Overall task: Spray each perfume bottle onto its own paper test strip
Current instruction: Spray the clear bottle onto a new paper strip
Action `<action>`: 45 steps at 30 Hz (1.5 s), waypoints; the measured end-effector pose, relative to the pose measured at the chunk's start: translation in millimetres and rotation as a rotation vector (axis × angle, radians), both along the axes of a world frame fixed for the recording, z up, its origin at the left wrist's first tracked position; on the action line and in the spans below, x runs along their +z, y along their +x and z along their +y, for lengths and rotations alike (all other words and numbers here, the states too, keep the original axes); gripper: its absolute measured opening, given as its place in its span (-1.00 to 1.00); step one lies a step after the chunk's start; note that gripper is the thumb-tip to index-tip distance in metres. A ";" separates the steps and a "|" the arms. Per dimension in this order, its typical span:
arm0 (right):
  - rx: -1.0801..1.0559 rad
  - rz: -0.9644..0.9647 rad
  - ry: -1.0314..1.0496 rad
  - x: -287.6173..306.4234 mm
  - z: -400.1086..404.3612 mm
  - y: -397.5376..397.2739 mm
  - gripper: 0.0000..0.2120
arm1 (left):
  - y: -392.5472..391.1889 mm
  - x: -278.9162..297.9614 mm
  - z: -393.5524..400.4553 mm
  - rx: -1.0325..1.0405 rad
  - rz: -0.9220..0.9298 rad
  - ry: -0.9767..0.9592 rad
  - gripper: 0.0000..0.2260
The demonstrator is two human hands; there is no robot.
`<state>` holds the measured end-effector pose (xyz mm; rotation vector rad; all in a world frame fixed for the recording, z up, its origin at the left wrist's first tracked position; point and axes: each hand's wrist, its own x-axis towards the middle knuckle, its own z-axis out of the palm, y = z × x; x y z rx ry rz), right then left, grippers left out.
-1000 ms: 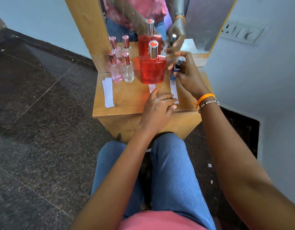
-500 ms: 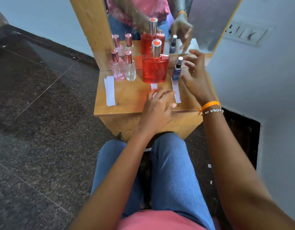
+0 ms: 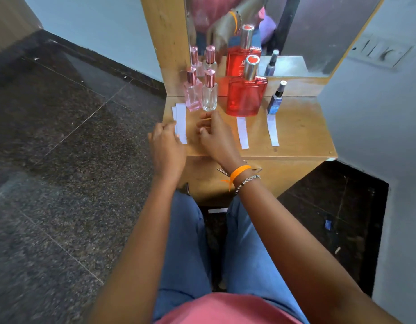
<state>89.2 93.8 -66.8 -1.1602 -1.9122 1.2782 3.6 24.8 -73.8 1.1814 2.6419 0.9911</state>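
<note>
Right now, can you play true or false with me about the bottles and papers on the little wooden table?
1. The big red glass perfume bottle stands upright. True.
2. The small dark blue bottle lies on its side. False: it stands upright.
3. The right hand holds a bottle. False: it holds none.
4. The left hand touches the stack of white paper strips at the table's left. True.

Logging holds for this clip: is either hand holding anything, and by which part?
No bottle is held. The left hand touches the edge of the paper strips; a true grip cannot be told. The right hand holds nothing.
</note>
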 end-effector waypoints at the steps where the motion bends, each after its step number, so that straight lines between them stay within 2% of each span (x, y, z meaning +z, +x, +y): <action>1: -0.021 0.006 0.001 0.7 -1.0 -7.2 -0.73 | -1.4 -1.1 -0.9 -0.010 -0.011 0.004 -0.65; 6: -0.128 0.005 -0.052 3.5 -2.2 -31.5 -0.80 | -3.1 0.0 -3.4 -0.023 -0.104 0.059 -0.65; 12: -0.208 0.021 -0.111 4.0 -1.4 -42.5 -0.85 | -6.5 -2.4 -4.6 -0.023 -0.127 0.135 -0.71; 17: -0.209 -0.025 -0.100 3.6 0.8 -48.5 -0.78 | -6.3 -0.9 -5.3 -0.005 -0.240 0.218 -0.63; 23: -0.217 -0.098 -0.073 4.6 1.6 -50.8 -0.76 | -5.0 1.9 -8.0 0.000 -0.319 0.265 -0.64; 32: -0.201 -0.059 -0.112 6.6 5.5 -43.1 -0.89 | -7.3 -1.5 -8.6 -0.036 -0.274 0.222 -0.67; 35: -0.194 -0.054 -0.110 7.5 7.4 -41.5 -0.71 | -6.4 -2.3 -8.2 -0.048 -0.223 0.191 -0.71; 37: -0.200 -0.031 -0.113 8.2 8.2 -39.9 -0.68 | -5.5 -3.1 -8.5 -0.054 -0.195 0.169 -0.74; 39: -0.196 -0.031 -0.102 9.4 7.6 -34.3 -0.71 | -4.9 -3.7 -8.8 -0.052 -0.179 0.149 -0.74; 43: -0.213 -0.043 -0.046 10.0 3.4 -9.3 -0.89 | -3.5 -1.3 -7.5 -0.040 -0.197 0.153 -0.73; 45: -0.272 -0.070 -0.007 8.2 0.9 4.2 -0.85 | 0.3 0.8 -7.3 -0.044 -0.168 0.182 -0.72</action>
